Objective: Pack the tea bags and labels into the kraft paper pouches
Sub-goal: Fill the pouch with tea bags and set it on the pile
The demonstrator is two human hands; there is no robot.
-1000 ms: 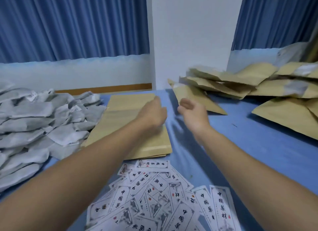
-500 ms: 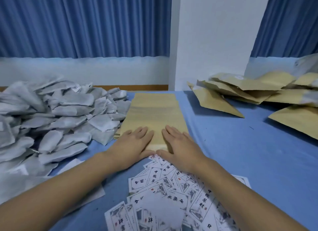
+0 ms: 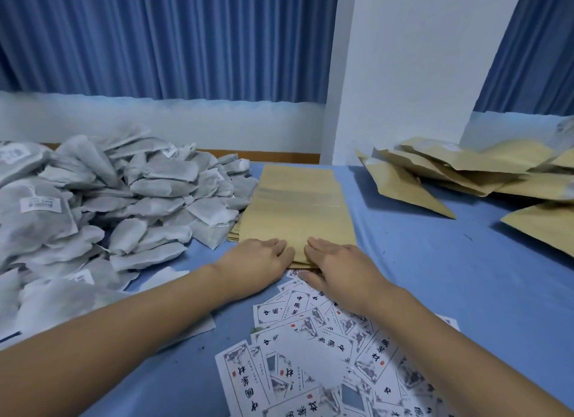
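Note:
A flat stack of empty kraft paper pouches [image 3: 298, 208] lies in the middle of the blue table. My left hand [image 3: 257, 258] and my right hand [image 3: 338, 261] rest side by side on the stack's near edge, fingers fairly straight; the right thumb sits at the edge. A big heap of grey-white tea bags [image 3: 102, 205] fills the left side, touching the stack. Printed white labels [image 3: 313, 348] lie scattered in front of the stack, under my right wrist.
Filled kraft pouches [image 3: 459, 174] are piled at the back right, with another pouch [image 3: 546, 227] at the right edge. Blue tablecloth [image 3: 435, 277] shows between the stack and that pile. A white pillar and blue curtains stand behind the table.
Both hands came back from the far end of the stack to its near edge and now lie flat on it. The camera tilted down and shifted left.

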